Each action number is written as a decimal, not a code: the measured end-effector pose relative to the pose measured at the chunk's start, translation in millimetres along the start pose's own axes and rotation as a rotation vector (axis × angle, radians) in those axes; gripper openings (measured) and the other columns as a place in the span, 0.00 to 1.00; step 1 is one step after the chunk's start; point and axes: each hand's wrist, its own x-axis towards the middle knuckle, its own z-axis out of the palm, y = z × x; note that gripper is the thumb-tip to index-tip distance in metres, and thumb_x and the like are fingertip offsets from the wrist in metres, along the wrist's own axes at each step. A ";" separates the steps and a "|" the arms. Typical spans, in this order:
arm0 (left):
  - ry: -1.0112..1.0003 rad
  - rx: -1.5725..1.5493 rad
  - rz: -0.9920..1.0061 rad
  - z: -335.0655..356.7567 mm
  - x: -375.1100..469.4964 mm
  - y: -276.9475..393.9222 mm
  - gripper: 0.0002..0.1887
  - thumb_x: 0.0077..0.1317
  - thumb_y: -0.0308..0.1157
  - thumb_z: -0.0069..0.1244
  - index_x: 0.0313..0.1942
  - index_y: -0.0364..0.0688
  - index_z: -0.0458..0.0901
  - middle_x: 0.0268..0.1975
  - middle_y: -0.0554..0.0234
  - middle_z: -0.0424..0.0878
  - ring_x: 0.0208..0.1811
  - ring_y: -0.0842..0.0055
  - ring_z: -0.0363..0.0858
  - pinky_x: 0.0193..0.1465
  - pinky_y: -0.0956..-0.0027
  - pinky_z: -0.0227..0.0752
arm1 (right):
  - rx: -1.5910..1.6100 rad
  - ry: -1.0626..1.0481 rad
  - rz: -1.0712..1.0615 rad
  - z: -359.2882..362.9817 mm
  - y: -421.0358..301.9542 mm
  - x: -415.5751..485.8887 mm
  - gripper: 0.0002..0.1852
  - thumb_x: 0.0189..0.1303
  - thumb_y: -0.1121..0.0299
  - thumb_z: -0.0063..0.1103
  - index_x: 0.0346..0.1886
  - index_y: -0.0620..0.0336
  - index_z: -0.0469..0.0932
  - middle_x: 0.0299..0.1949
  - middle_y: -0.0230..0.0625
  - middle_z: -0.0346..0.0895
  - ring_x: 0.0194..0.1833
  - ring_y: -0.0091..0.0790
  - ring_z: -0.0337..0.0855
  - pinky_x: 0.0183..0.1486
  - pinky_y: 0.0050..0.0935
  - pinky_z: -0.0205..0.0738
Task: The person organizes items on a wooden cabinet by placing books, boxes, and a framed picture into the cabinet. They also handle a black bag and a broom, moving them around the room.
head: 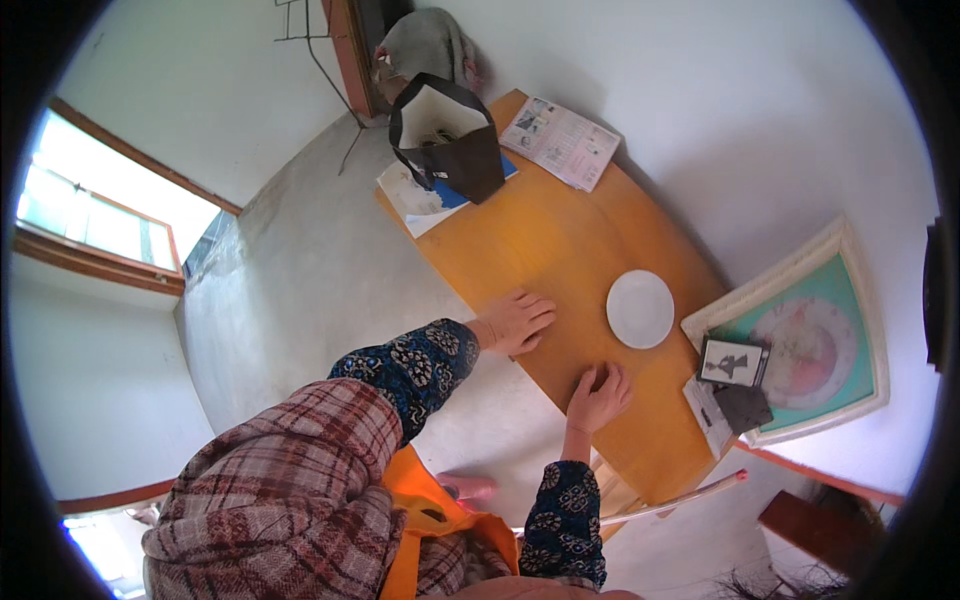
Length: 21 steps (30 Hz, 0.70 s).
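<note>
My left hand (pixel 519 322) rests palm down at the near edge of a wooden table (pixel 555 247), its fingers slightly spread and nothing seen in it. To its right, my right hand (pixel 600 396) lies on the same tabletop with curled fingers and a gap between thumb and fingers; no object shows in it. Beyond both hands, touching neither, sits a round white plate (pixel 640 309). Both forearms wear dark blue patterned sleeves.
A black bag (pixel 469 169) stands open on papers (pixel 420 199) at the table's left end, beside a printed booklet (pixel 561 142). At the right end are a small framed picture (pixel 731 363), a dark box (pixel 742 407) and a large framed clock (pixel 806 345) against the wall.
</note>
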 end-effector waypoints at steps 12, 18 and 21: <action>-0.030 -0.213 -0.016 -0.8 -0.8 -3.4 0.22 0.60 0.40 0.54 0.52 0.38 0.77 0.61 0.53 0.75 0.63 0.61 0.71 0.63 0.54 0.64 | -0.249 -0.105 0.050 -0.6 -10.8 4.9 0.17 0.64 0.63 0.50 0.50 0.61 0.79 0.56 0.44 0.76 0.53 0.55 0.72 0.57 0.53 0.64; -0.091 -0.491 -0.064 -11.1 0.1 -15.9 0.24 0.58 0.39 0.55 0.53 0.39 0.77 0.62 0.55 0.74 0.66 0.62 0.68 0.66 0.54 0.60 | -0.290 -0.126 0.039 -1.2 -14.4 8.6 0.19 0.66 0.61 0.45 0.51 0.63 0.77 0.56 0.48 0.75 0.54 0.57 0.71 0.58 0.55 0.63; -0.139 -0.576 -0.068 -15.1 0.7 -19.4 0.24 0.56 0.38 0.56 0.53 0.39 0.77 0.62 0.56 0.73 0.67 0.62 0.67 0.67 0.54 0.59 | -0.301 -0.191 0.090 -4.0 -19.4 9.7 0.20 0.66 0.61 0.45 0.53 0.63 0.76 0.58 0.49 0.74 0.56 0.58 0.70 0.59 0.54 0.63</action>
